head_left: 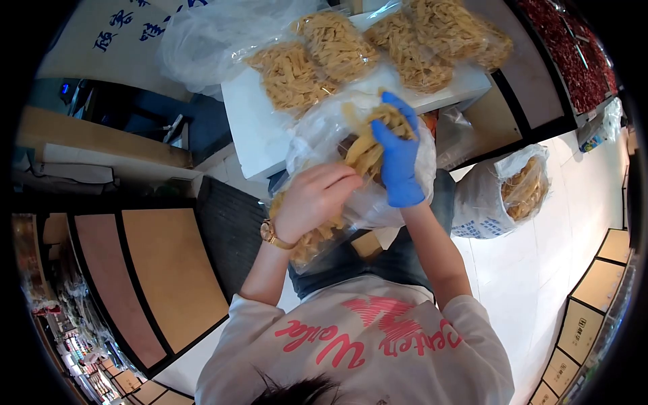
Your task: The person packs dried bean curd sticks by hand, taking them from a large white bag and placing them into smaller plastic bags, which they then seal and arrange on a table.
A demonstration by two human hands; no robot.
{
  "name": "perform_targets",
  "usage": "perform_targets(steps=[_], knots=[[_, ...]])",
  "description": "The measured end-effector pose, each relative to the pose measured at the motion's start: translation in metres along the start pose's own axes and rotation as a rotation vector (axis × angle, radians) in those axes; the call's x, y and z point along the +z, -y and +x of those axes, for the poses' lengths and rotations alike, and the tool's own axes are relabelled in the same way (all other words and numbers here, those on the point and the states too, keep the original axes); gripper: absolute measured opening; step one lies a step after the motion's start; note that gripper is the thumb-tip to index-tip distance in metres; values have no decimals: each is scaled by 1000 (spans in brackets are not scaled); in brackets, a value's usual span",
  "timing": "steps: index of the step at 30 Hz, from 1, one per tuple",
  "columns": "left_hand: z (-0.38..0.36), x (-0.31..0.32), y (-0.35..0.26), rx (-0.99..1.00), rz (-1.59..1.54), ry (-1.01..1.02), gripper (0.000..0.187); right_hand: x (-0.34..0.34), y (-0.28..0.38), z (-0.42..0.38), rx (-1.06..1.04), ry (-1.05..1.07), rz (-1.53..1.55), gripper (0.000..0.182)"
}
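Dried yellowish strips [364,150] are gripped in my right hand [399,152], which wears a blue glove. My bare left hand [317,199], with a gold watch at the wrist, reaches to the lower end of these strips; its fingers are pressed together, and what they pinch is too small to make out. Under both hands a white plastic bag [422,169] lies open on my lap. A clear bag of strips [312,248] lies beneath my left wrist and forearm.
Several filled clear bags [337,46] lie on a white box [246,121] ahead. Crumpled clear plastic [196,54] is at the back left. A white sack [482,206] with dried pieces stands on the floor at right. Wooden-fronted cabinets [169,270] stand at left.
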State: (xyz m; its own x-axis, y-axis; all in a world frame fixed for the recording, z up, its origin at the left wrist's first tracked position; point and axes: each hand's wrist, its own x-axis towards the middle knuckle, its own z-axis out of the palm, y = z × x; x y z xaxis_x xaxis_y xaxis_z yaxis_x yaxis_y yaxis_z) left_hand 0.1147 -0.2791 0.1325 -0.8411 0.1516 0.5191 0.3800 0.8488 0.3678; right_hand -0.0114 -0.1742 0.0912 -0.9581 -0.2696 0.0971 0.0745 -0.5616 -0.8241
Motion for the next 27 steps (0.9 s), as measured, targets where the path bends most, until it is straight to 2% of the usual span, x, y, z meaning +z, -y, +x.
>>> perform_targets(steps=[1, 2, 4, 5, 6, 8, 12, 15, 17, 18, 27], knots=[[-1, 1, 1, -1, -2, -3, 12, -3, -6, -4, -37, 125, -52, 40], [-2, 1, 3, -25, -4, -43, 12, -9, -9, -6, -35, 126, -55, 40], [-3, -1, 6, -51, -5, -83, 12, -19, -10, -10, 39, 384, -257, 39], [-3, -2, 8, -67, 9, -78, 14, -21, -12, -13, 100, 467, -219, 36], [-3, -3, 10, -83, 22, -72, 16, -23, -15, -13, 101, 467, -220, 36], [-3, 0, 13, -72, 14, -78, 16, -28, -17, -11, 121, 756, -334, 34], [-2, 0, 9, -63, -1, -68, 16, -30, -9, -18, 190, 836, -464, 34], [-5, 3, 8, -45, -5, -85, 17, -29, -5, -16, 132, 898, -576, 37], [-4, 3, 9, -2, -18, -83, 17, -34, -13, -7, 278, 1167, -786, 43], [-4, 3, 8, 39, -36, -74, 18, -31, -8, -7, 275, 1178, -788, 43], [-12, 11, -21, 148, -170, -1, 19, -30, -34, -27, -156, 1488, -1006, 42]])
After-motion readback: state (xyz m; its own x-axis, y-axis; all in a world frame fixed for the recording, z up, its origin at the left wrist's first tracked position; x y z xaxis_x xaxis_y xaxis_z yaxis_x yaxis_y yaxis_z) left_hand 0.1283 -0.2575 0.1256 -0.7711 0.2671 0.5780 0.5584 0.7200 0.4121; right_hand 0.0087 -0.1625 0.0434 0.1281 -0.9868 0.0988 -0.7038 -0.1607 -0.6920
